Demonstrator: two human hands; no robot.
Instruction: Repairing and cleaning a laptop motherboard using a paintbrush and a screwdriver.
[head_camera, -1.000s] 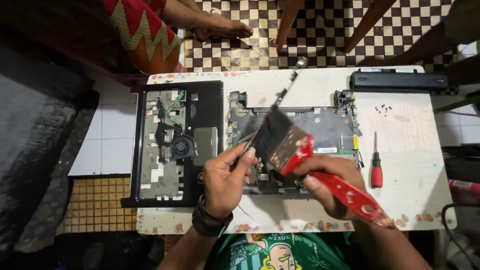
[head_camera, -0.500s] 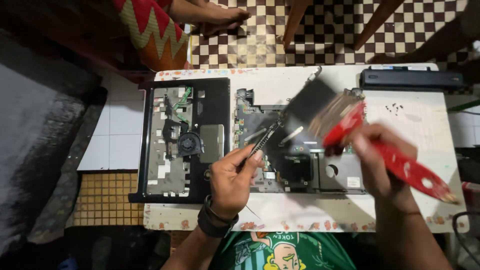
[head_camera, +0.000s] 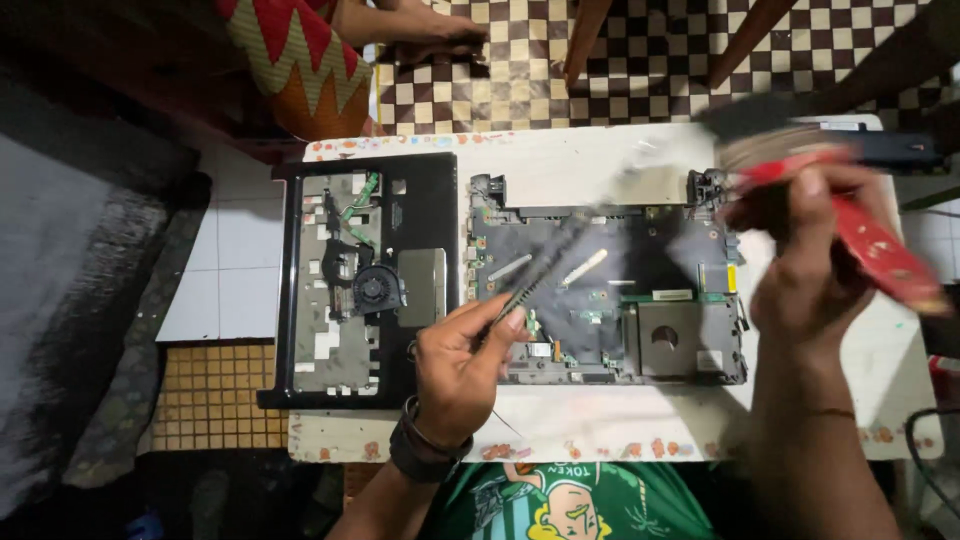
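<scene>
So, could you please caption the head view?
Left hand holds a tool over a laptop motherboard; right hand lifts a red-handled brush.

A white table (head_camera: 600, 165) with a coloured pattern along its edges carries the work. A laptop base (head_camera: 610, 290), its board bare, lies near the middle. Just left of the base lies a black cover (head_camera: 435, 215), inner side up, with a fan (head_camera: 375, 290) in it. Behind the base, at the far right corner, lies a dark bar (head_camera: 895, 150), partly hidden.
</scene>
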